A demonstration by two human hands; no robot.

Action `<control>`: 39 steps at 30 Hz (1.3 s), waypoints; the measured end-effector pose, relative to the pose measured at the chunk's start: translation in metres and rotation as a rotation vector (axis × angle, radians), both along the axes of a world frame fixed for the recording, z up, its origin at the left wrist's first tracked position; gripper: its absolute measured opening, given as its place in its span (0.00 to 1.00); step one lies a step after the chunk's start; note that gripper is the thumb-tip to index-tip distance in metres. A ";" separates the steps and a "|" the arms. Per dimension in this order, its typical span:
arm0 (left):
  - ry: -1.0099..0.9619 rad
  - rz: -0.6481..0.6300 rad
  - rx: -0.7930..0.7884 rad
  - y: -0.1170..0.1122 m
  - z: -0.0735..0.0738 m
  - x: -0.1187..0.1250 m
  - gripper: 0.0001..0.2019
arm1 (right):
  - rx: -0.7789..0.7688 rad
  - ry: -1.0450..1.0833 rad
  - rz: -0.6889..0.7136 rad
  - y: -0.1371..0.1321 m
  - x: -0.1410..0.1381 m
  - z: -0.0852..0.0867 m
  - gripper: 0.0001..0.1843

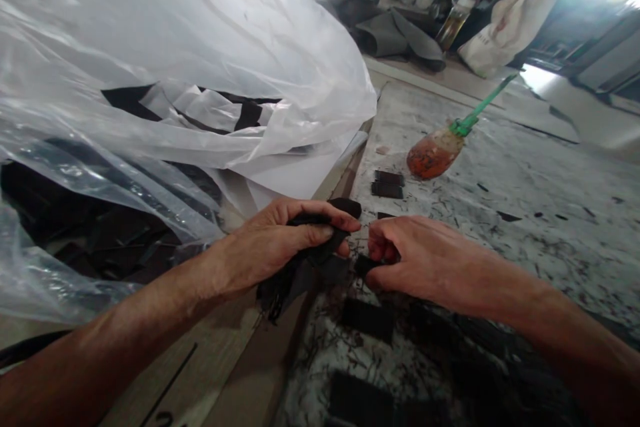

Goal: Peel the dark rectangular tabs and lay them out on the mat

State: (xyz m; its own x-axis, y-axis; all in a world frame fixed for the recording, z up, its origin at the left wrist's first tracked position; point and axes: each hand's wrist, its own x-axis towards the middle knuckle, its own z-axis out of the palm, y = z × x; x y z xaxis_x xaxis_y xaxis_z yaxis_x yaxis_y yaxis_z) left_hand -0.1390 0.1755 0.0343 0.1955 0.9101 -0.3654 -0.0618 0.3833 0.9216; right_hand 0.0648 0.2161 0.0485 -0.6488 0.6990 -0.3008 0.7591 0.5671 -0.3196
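Note:
My left hand (295, 230) is closed around a folded black piece of fabric (320, 250), thumb on top, over the near edge of the worktable. Loose dark ends of it hang below the fingers. Just to the right, my right hand (410, 257) pinches a small dark piece (365, 265) between thumb and curled fingers, low over the tabletop. The two hands are close together but apart. Below them a black rectangular piece (369, 319) lies flat, with another black piece (361, 400) nearer to me. Two small dark rectangles (387, 184) lie beyond the hands.
A reddish, stained bottle with a green nozzle (435, 153) lies on the scrap-strewn worktable (530, 200). Large translucent plastic bags (190, 33) holding black and white pieces fill the left side. Grey rolled material (387, 33), a drink bottle (455, 20) and a whitish bag (503, 30) stand behind.

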 end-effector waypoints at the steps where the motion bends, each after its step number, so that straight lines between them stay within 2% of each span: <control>1: -0.033 -0.038 -0.020 0.000 -0.001 0.000 0.09 | 0.008 0.014 0.022 0.000 0.000 0.000 0.04; 5: -0.048 -0.107 -0.027 0.003 -0.005 0.000 0.08 | -0.080 0.018 0.008 -0.001 -0.001 0.003 0.05; 10: 0.185 -0.212 0.171 0.001 -0.008 0.004 0.11 | -0.219 0.073 -0.037 0.000 -0.003 0.005 0.05; 14: 0.350 -0.307 0.374 -0.003 -0.013 0.009 0.14 | -0.187 0.100 -0.021 0.000 -0.002 0.003 0.06; 17: 0.403 -0.328 0.449 -0.005 -0.018 0.011 0.15 | -0.149 0.119 0.017 -0.003 0.000 0.001 0.06; 26: 0.425 -0.354 0.499 -0.006 -0.022 0.013 0.17 | -0.078 0.132 0.060 -0.011 0.002 0.000 0.07; 35: 0.445 -0.383 0.505 -0.006 -0.020 0.013 0.17 | -0.229 0.215 -0.106 -0.016 0.000 -0.005 0.03; 39: 0.458 -0.382 0.531 -0.006 -0.023 0.012 0.17 | -0.187 0.216 -0.120 -0.018 0.000 -0.007 0.03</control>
State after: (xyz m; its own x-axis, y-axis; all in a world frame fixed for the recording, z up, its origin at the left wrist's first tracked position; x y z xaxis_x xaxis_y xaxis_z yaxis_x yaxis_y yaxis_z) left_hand -0.1266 0.1692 0.0116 0.4645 0.8853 -0.0217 0.4144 -0.1956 0.8888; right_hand 0.0646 0.1983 0.0413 -0.6282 0.7197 -0.2956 0.7200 0.3939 -0.5713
